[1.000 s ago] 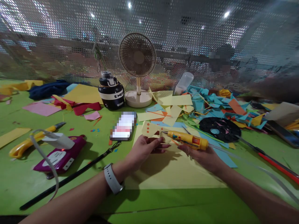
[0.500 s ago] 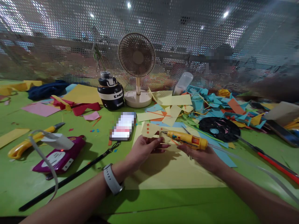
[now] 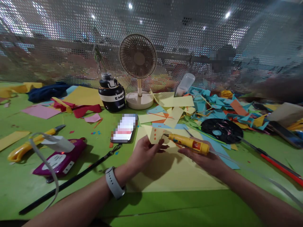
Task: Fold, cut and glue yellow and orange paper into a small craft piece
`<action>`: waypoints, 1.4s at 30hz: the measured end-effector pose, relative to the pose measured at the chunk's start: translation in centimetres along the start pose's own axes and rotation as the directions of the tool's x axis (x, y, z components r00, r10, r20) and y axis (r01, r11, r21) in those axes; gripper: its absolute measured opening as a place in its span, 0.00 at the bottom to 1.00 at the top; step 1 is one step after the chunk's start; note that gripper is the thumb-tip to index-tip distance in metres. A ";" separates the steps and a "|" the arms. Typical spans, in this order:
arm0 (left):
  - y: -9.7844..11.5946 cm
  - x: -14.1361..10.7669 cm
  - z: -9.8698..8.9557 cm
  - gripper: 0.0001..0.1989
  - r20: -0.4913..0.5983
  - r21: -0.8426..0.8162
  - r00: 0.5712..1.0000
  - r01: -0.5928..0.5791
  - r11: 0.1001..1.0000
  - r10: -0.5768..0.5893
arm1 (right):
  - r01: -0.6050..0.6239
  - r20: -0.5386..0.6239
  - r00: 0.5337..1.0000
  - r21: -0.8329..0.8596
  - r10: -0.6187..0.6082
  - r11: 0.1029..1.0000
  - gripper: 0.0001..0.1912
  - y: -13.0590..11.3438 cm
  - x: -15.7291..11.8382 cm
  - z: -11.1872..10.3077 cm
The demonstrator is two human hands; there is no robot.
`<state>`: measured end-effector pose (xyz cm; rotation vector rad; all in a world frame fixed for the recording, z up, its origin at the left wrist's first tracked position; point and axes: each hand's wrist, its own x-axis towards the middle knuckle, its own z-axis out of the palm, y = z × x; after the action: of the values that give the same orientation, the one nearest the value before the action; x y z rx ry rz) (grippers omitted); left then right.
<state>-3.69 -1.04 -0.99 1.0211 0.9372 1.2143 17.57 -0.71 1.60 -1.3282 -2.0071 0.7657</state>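
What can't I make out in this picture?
All in the head view:
Grip of the yellow plastic glue gun: covered by the right hand.
Part of the small pale paper with orange squares: behind the left hand.
Screen of the dark rectangular phone: pixelated.
Scene behind the grey perforated panel: blurred.
Translucent cord: cut off by right edge.

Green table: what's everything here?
Tool: one, yellow, centre
Card: one, cream, centre
Sheet: one, cream, centre
Scraps: many, mixed, scattered
Fan: one, beige, back
Flask: one, black, back
Bottle: one, clear, back
Cloth: one, navy, back
Phone: one, dark, centre
Cutter: one, yellow, left
Box: one, purple, left
Plug: one, white, left
Strap: one, black, left
Disc: one, black, right
Rod: one, red, right
Table: one, green, beneath
Mesh: one, grey, behind
Watch: one, white, left
Left hand, right hand: two, centre
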 end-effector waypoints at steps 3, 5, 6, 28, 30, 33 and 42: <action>0.1 0.1 -0.1 0.12 -0.011 0.023 1.000 -0.015 1.000 0.015 | 0.124 0.014 0.992 -0.171 -0.123 0.977 0.18 -0.7 0.1 -0.7; 0.3 0.3 -0.2 0.10 -0.024 0.006 1.000 0.020 1.000 -0.019 | 0.242 0.028 0.969 -0.275 -0.244 0.930 0.19 -0.9 0.3 -1.6; 0.4 0.3 -0.3 0.10 -0.033 -0.011 0.999 0.043 0.999 -0.043 | 0.277 0.026 0.958 -0.332 -0.285 0.902 0.18 -0.8 0.5 -2.2; 1.6 1.3 -1.1 0.08 -0.283 -0.395 0.953 -0.014 0.918 -0.107 | 0.038 0.140 0.986 -0.709 0.087 0.704 0.23 9.2 0.5 -12.0; 1.8 1.3 -1.1 0.08 -0.292 -0.414 0.950 -0.023 0.910 -0.109 | 0.051 0.153 0.984 -0.733 0.091 0.678 0.23 9.2 0.6 -12.2; 1.9 1.3 -1.1 0.07 -0.295 -0.417 0.949 -0.022 0.909 -0.112 | 0.049 0.060 0.998 -0.748 -0.006 0.662 0.22 8.4 0.8 -11.7; 2.6 1.6 -1.8 0.06 -0.372 -0.424 0.926 -0.103 0.900 -0.069 | 0.247 0.246 0.963 -0.619 -0.114 0.745 0.10 2.8 3.0 -6.5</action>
<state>-5.92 0.87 0.95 0.4392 0.8875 1.5863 23.16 3.87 4.30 -1.4135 -2.6585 0.0822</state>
